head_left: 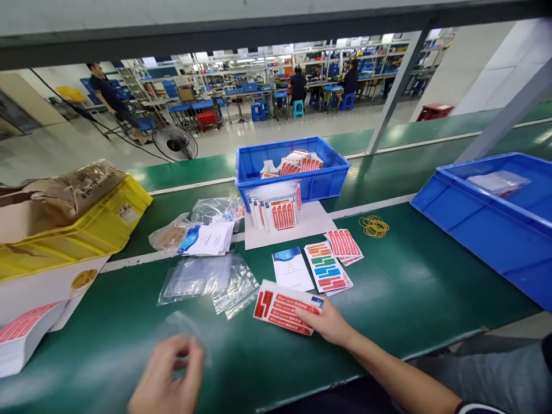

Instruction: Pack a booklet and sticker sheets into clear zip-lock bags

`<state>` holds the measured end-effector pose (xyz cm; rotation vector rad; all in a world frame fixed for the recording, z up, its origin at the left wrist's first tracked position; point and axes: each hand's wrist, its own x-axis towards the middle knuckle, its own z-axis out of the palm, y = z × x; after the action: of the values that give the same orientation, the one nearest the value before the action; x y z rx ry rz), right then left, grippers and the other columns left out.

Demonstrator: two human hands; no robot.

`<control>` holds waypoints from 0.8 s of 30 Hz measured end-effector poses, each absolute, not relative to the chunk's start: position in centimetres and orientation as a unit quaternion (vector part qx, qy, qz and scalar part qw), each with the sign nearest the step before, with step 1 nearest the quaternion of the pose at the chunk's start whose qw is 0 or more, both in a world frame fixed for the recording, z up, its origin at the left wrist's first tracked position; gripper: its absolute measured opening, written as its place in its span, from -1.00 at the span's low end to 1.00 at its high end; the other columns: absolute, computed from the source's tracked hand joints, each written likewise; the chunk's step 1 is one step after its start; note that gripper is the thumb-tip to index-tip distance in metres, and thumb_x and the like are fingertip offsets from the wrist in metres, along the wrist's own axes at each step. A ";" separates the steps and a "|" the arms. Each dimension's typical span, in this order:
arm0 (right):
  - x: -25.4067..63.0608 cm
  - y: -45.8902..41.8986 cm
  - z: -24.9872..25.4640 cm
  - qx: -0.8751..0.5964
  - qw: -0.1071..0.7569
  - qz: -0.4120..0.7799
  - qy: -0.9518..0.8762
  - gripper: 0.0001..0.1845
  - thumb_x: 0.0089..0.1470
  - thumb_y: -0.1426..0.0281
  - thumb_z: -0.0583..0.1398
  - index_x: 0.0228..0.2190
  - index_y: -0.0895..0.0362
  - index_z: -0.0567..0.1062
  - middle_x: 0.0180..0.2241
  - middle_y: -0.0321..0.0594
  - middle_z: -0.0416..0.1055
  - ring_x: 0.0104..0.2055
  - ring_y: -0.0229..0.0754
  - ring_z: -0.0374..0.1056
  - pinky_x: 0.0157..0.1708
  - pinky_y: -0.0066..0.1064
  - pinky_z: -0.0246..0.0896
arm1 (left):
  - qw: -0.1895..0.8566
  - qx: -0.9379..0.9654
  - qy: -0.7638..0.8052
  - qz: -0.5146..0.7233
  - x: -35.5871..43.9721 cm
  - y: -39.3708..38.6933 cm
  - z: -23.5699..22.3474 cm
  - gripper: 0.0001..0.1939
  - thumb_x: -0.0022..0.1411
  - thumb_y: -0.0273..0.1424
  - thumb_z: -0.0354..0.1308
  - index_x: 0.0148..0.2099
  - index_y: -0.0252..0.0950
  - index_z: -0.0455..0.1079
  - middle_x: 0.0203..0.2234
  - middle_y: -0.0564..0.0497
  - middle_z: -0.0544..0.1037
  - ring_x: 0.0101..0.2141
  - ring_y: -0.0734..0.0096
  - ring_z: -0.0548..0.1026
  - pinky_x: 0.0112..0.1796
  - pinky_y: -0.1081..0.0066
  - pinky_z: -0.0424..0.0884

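Note:
My right hand is closed on the right end of a small stack of label sheets, printed with red "Max Level" and "Min Level" strips. Lower left, my left hand is smeared by motion, thumb and fingers curled into a pinch on a clear plastic bag, whose outline is faint. Between and beyond the hands lie clear zip bags. Nearer the right hand are a blue and white leaflet, multicoloured label sheets and red label sheets.
A blue bin holds more labels, with filled bags standing before it on white card. Leaflets are stacked left of that. Yellow rubber bands lie near the right blue bin. A yellow crate and label stack stand left.

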<state>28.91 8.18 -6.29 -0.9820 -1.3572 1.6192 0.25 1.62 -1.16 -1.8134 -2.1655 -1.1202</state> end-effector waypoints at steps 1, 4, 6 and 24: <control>29.1 8.1 -6.1 -0.388 0.417 0.661 -0.489 -0.58 0.04 0.20 0.21 -0.08 0.14 0.44 -0.14 -0.13 0.50 -0.10 -0.02 0.42 -0.06 -0.18 0.31 | 0.017 -0.636 -0.704 -0.315 1.8 2.0 -2.3 -0.90 0.13 -0.32 0.09 -0.40 -0.21 0.30 -0.50 0.13 0.40 -0.55 0.49 0.38 -0.49 0.49 0.26; 29.8 7.5 -5.8 -0.410 0.429 0.690 -0.414 -0.52 -0.02 0.18 0.27 -0.09 0.14 0.41 -0.13 -0.09 0.48 -0.13 -0.02 0.43 -0.07 -0.13 0.31 | -0.055 -0.684 -0.685 -0.244 5.7 3.1 -5.5 -0.82 0.18 -0.36 0.02 -0.47 -0.22 0.19 -0.56 0.13 0.33 -0.56 0.50 0.35 -0.49 0.50 0.24; 30.2 6.9 -5.9 -0.431 0.398 0.693 -0.419 -0.54 -0.02 0.16 0.26 -0.13 0.17 0.44 -0.19 -0.09 0.51 -0.18 -0.02 0.44 -0.10 -0.13 0.33 | -0.084 -0.693 -0.677 -0.232 7.5 3.5 -7.1 -0.82 0.18 -0.40 -0.01 -0.49 -0.22 0.15 -0.56 0.13 0.30 -0.55 0.49 0.34 -0.49 0.49 0.23; 31.7 4.1 -8.1 -0.541 0.316 0.590 -0.508 -0.58 0.05 0.13 0.16 -0.27 0.25 0.50 -0.32 -0.08 0.53 -0.25 0.02 0.42 -0.22 -0.21 0.33 | -0.079 -0.697 -0.655 -0.283 11.9 3.1 -10.6 -0.80 0.23 -0.44 -0.04 -0.47 -0.21 0.12 -0.55 0.08 0.29 -0.51 0.43 0.35 -0.45 0.45 0.24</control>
<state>31.67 4.08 -8.07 -1.4252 -1.3384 1.5545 11.90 3.10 -10.64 -2.3058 -2.1669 -0.9365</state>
